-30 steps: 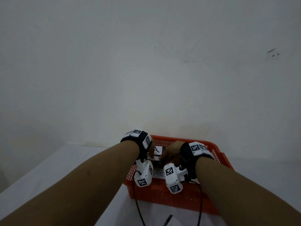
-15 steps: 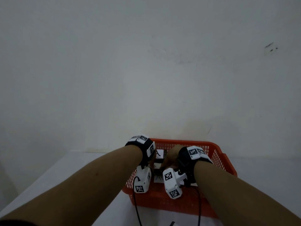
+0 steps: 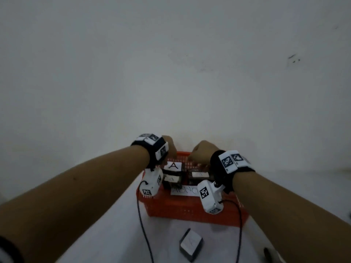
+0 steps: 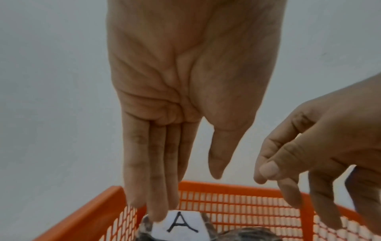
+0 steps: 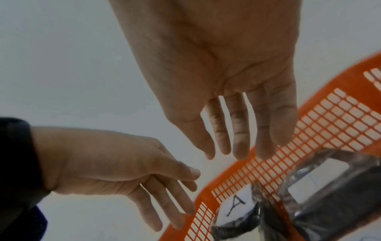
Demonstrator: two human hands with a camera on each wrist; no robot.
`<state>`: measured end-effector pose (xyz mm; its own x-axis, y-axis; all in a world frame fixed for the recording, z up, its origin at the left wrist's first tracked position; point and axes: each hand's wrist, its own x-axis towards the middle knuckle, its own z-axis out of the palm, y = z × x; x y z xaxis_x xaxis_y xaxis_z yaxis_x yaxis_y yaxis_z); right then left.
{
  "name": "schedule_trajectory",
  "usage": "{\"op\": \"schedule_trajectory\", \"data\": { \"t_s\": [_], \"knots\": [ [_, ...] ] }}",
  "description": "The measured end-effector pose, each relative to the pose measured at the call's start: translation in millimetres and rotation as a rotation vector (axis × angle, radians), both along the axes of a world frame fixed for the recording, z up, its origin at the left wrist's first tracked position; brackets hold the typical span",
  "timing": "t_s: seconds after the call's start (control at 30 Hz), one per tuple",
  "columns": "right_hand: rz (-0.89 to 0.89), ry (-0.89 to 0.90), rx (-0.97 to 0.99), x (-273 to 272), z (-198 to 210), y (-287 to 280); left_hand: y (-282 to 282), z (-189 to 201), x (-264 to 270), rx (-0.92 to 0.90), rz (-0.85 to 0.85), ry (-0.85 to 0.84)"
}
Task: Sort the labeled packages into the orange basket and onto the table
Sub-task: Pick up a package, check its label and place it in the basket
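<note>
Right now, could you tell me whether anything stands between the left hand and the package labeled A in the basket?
Nothing visible does. The left hand hangs over the orange basket with straight fingers, fingertips right at the edge of the package labeled A. The right hand sits off to the side.

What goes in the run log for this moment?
left hand: open, above package A | right hand: open, holds nothing | orange basket: holds labeled packages | table: one package

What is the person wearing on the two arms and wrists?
Both forearms are bare. Each wrist carries a black band with white blocks printed with black square markers. A white camera box, also marked, hangs under each wrist, and a thin black cable trails from it.
</note>
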<state>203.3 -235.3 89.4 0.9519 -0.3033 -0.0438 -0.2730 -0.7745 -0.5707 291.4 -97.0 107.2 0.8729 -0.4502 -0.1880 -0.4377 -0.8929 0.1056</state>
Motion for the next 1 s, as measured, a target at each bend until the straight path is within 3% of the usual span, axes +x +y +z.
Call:
{"op": "schedule_trajectory", "data": {
  "t_s": [0.1, 0.2, 0.57, 0.7, 0.87, 1.0],
  "knots": [
    [0.050, -0.084, -0.085, -43.3, 18.6, -0.7, 10.6, 8.6, -22.7, -0.140, -0.028, -0.111],
    [0.090, -0.115, -0.103, -90.6, 24.0, 4.3, 26.3, 6.4, -64.1, -0.140, -0.151, -0.198],
    [0.198, -0.003, -0.108, -205.7, -35.5, 22.6, 79.1, -59.4, -186.0, -0.143, -0.313, -0.044],
    [0.252, 0.066, -0.112, -216.3, -61.7, 30.4, 77.3, -86.6, -204.6, -0.116, -0.317, -0.029],
    [0.304, 0.141, -0.199, -202.4, -74.1, 34.0, 63.5, -122.8, -191.5, -0.070, -0.241, -0.025],
    [0.326, 0.184, -0.261, -182.6, -84.3, 35.7, 44.4, -127.3, -198.9, -0.064, -0.248, -0.014]
  ]
}}
